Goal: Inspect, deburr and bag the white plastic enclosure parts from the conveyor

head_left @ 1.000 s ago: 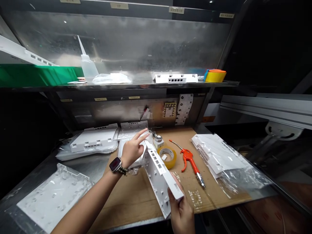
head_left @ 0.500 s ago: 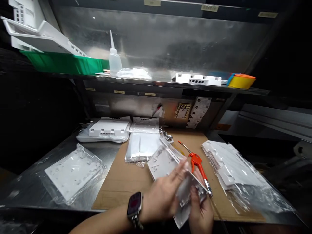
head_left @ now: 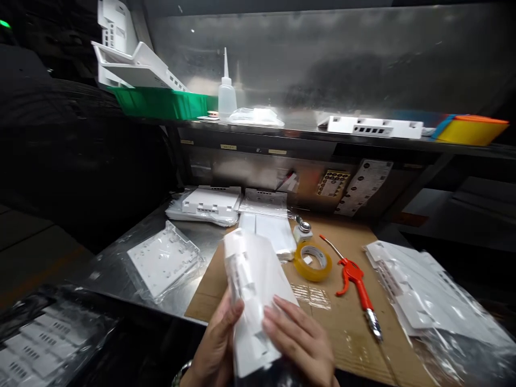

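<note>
A white plastic housing (head_left: 258, 269) in clear film is held up over the front of the cardboard, blurred by motion. My left hand (head_left: 215, 341) grips its left side, thumb on the slotted edge. Against the right face of the housing my right hand (head_left: 300, 338) presses with its fingers. Behind it are a stack of flat clear bags (head_left: 274, 231) and a roll of yellow tape (head_left: 313, 262). To the right lies a red air gun (head_left: 355, 274).
Bagged white housings lie at the right (head_left: 427, 290), one at the left (head_left: 165, 260), others back left (head_left: 213, 203) and lower left (head_left: 48, 344). The shelf above holds a green bin (head_left: 161, 103), a squeeze bottle (head_left: 227, 99) and a yellow container (head_left: 471, 130).
The housing has been turned, its outer white face now showing, and both hands have moved around it. My view has swung left, uncovering the tape roll and the lower-left bagged parts.
</note>
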The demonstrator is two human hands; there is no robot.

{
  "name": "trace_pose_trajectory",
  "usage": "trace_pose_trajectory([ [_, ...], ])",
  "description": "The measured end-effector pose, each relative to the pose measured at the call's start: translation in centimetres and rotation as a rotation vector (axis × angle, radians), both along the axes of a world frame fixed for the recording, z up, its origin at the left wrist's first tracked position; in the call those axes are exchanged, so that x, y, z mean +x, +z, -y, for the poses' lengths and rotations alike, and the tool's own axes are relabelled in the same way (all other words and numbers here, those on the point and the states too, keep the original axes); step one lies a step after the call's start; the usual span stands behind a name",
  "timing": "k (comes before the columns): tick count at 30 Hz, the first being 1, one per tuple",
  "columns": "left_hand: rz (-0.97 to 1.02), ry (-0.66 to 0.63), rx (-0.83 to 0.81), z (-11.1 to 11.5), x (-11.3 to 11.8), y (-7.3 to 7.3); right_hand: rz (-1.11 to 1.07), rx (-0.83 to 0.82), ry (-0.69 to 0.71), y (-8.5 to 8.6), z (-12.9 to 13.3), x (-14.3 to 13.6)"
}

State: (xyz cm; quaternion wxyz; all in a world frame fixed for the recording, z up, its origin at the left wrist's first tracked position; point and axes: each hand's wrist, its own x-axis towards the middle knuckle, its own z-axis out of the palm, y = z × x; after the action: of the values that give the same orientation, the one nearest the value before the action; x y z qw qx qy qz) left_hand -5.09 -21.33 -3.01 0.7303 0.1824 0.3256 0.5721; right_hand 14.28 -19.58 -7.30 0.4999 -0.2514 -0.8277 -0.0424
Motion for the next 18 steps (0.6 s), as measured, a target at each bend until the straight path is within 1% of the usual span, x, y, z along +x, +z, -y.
trace_pose_trajectory([
  [2,-0.042,0.056,-0.103,0.4,-1.5,-0.2,0.119,0.075,0.079,1.4,-0.7,-2.8],
  [3,-0.082,0.115,-0.124,0.6,-2.5,-0.5,0.160,0.091,0.111,1.8,-1.0,-3.9],
  [5,-0.160,0.300,-0.100,0.3,-5.2,-1.5,0.189,0.101,0.155,2.0,-1.1,-5.4],
  [7,-0.247,0.552,-0.060,-0.7,-9.1,-2.7,0.155,0.108,0.169,1.2,-1.1,-6.0],
  [9,-0.324,0.802,-0.105,-2.2,-13.4,-3.8,0.124,0.068,0.134,-0.3,-1.2,-5.8],
  [10,-0.338,0.868,-0.125,-3.1,-15.4,-4.2,0.114,0.030,0.101,-1.1,-1.2,-5.5],
  [12,-0.357,0.927,-0.155,-4.8,-18.9,-5.0,0.111,-0.056,0.028,-2.6,-1.5,-4.7],
  [14,-0.375,0.951,-0.179,-6.3,-21.0,-5.8,0.108,-0.117,-0.032,-3.9,-1.8,-3.6],
  [16,-0.407,0.974,-0.186,-7.3,-22.0,-6.4,0.110,-0.145,-0.055,-4.8,-2.0,-2.4],
  [18,-0.459,0.987,-0.174,-7.7,-22.2,-6.6,0.111,-0.158,-0.053,-5.2,-1.9,-1.2],
])
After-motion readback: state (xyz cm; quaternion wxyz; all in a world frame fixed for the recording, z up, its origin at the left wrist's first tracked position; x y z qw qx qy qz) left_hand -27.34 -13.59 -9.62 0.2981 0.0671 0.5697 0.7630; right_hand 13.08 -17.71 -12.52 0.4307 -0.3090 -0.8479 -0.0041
